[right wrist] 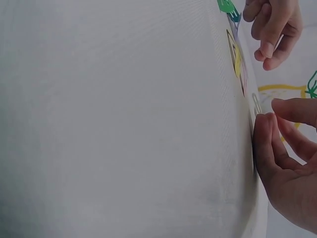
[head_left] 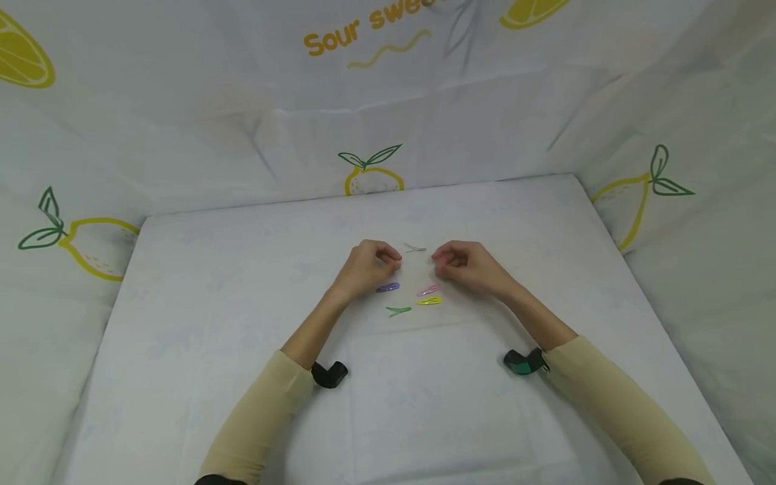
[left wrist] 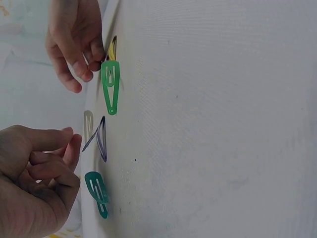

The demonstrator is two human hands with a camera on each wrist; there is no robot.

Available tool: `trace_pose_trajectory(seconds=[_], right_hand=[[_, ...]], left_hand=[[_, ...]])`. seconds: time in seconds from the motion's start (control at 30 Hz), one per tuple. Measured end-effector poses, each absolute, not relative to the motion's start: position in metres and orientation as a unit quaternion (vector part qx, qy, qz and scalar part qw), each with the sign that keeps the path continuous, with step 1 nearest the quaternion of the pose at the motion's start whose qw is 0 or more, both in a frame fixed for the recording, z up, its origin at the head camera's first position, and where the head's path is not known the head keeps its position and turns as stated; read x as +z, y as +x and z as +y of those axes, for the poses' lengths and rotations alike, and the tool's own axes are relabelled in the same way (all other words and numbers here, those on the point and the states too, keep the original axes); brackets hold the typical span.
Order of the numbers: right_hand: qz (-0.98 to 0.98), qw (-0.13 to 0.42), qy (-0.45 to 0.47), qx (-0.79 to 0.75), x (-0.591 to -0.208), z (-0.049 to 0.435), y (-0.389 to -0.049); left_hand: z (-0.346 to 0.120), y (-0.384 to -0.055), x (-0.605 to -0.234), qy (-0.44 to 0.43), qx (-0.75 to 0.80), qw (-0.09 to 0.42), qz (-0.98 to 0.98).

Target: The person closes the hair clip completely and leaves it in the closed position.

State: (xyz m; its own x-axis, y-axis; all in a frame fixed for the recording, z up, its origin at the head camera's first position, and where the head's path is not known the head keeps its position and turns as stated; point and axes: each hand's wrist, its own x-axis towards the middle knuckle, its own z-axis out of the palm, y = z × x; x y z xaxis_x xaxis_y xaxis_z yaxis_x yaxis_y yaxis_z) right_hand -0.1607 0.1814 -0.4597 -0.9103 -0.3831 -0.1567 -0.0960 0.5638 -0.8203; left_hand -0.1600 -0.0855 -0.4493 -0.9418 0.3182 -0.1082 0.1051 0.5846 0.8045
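Note:
My left hand hovers at the left of a small group of snap hair clips, fingers loosely curled with nothing visible in them. A purple clip lies just below it, and a teal clip shows beside it in the left wrist view. Across the gap, my right hand is bent with its fingertips close to a pale grey clip, which lies between the hands. In the right wrist view those fingertips overlap the end of that clip. A pink clip sits below the right hand.
Nearer the body lie a yellow clip and a green clip. Everything rests on a white-covered table. White curtains with lemon prints stand behind and at both sides.

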Motion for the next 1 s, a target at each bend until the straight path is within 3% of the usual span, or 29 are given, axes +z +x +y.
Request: trace_pose_trajectory(seconds=[1.0], right_hand=[[0.841, 0.172, -0.089, -0.506, -0.463, 0.169, -0.186]], left_hand=[[-0.08, -0.185, -0.465, 0.1, 0.461, 0.111, 0.874]])
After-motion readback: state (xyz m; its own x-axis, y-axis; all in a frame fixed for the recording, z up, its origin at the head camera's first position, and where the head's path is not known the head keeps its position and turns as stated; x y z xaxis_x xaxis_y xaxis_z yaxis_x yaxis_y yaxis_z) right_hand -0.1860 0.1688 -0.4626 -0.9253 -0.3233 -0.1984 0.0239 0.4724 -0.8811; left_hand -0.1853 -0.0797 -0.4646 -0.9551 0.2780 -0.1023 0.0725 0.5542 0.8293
